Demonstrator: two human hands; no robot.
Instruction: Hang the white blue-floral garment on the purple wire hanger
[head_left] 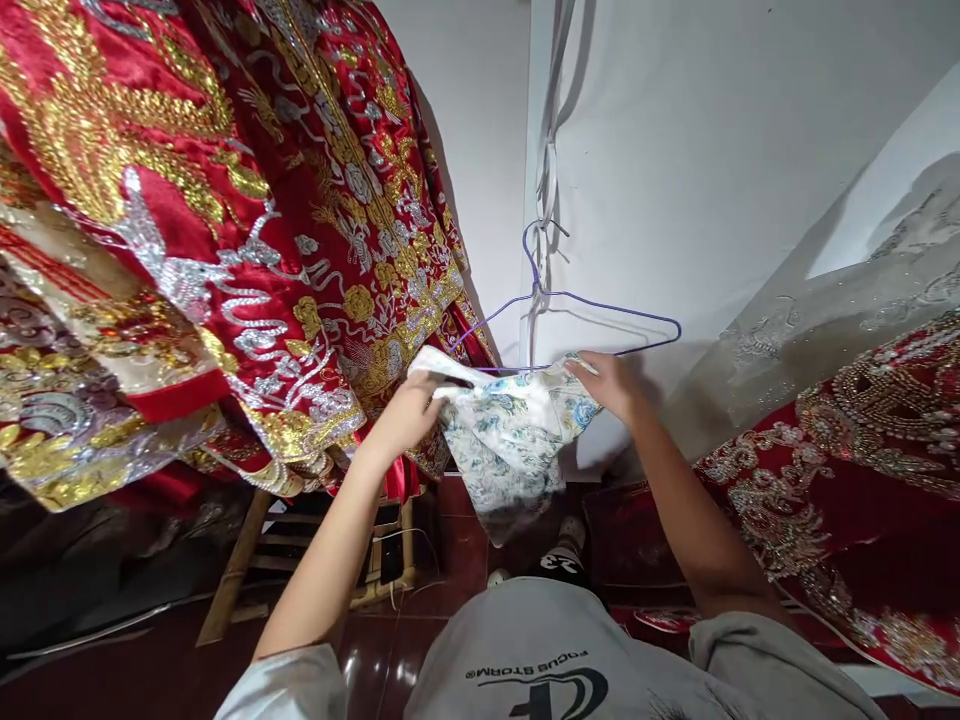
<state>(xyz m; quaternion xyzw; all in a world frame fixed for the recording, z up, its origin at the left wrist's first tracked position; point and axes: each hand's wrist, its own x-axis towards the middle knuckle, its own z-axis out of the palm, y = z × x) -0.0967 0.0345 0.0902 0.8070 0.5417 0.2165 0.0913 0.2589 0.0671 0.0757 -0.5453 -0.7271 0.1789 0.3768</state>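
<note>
A white garment with a blue, green and yellow floral print (502, 440) hangs between my two hands, in front of a purple wire hanger (611, 308). My left hand (411, 408) is closed on the garment's left upper edge. At its right upper corner, my right hand (606, 382) pinches the cloth. The hanger's hook is caught on a white strap (550, 180) that runs down the wall. The garment's top edge overlaps the hanger's lower bar; whether it is attached there I cannot tell.
Red garments with gold and silver embroidery (352, 200) hang close on the left. Another beaded red garment (847, 460) and sheer pale fabric (780, 340) are at the right. Below on the left stands a wooden bamboo-like stool (236, 570) on the dark red tiled floor (442, 630).
</note>
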